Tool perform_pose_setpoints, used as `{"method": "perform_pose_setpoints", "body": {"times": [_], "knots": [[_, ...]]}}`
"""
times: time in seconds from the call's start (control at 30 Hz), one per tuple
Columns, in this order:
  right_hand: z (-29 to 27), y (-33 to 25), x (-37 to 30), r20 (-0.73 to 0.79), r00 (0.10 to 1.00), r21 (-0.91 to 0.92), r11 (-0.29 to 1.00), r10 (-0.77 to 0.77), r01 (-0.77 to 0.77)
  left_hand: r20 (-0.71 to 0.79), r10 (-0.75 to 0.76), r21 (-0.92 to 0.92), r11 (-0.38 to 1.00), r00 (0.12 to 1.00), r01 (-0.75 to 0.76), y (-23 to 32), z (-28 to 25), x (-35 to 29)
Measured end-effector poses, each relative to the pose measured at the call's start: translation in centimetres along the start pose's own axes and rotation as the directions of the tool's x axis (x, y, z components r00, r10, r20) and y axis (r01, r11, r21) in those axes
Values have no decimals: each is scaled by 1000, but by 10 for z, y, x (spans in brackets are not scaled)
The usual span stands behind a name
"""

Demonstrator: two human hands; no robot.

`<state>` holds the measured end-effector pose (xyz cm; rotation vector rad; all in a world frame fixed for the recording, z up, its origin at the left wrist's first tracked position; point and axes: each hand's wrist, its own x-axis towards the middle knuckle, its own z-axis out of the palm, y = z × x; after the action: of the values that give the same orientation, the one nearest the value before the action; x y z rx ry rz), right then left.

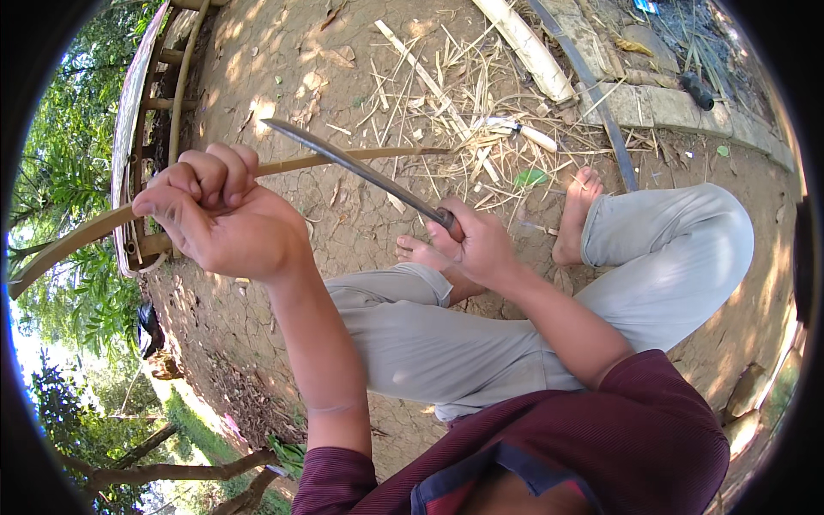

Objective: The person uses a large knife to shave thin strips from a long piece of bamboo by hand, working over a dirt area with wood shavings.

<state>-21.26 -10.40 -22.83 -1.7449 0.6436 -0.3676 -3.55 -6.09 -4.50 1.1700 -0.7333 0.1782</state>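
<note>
My left hand (227, 215) is raised at the left, its fingers curled round a long, narrow bamboo strip (77, 233). The strip bends from the left rim through my fist, and its thin end (378, 154) reaches toward the litter of shavings. My right hand (482, 247) grips the brown handle of a long knife in front of my lap. Its dark, narrow blade (356, 171) points up and left, passing across the strip in the picture; whether blade and strip touch, I cannot tell. The knife's tip is just beyond my left fist.
Pale shavings (429, 81) litter the cracked dirt ground. Among them lies a smaller knife (537, 137) with a light handle. A thick bamboo piece (532, 53), a long dark flat bar (592, 86) and a brick edge (678, 109) are at the far right. A bamboo frame (182, 81) stands left.
</note>
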Motion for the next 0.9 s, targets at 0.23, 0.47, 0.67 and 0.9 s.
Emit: {"method": "perform_pose_setpoints", "body": {"times": [0.23,0.47,0.67,0.9], "knots": [[-1,64,-1,-7,963,-122,956,268,-267,12,-40,-116,992,999,42,0,-12,3],[6,20,-17,-121,983,-70,989,-137,130,6,-25,-51,998,1000,25,-1,-6,-1],[13,141,-1,-149,931,-278,889,333,-363,25,-15,-73,997,1000,17,-1,2,8],[-9,-28,-1,83,996,108,994,22,-31,46,-62,-123,990,997,67,-2,-7,4]]}}
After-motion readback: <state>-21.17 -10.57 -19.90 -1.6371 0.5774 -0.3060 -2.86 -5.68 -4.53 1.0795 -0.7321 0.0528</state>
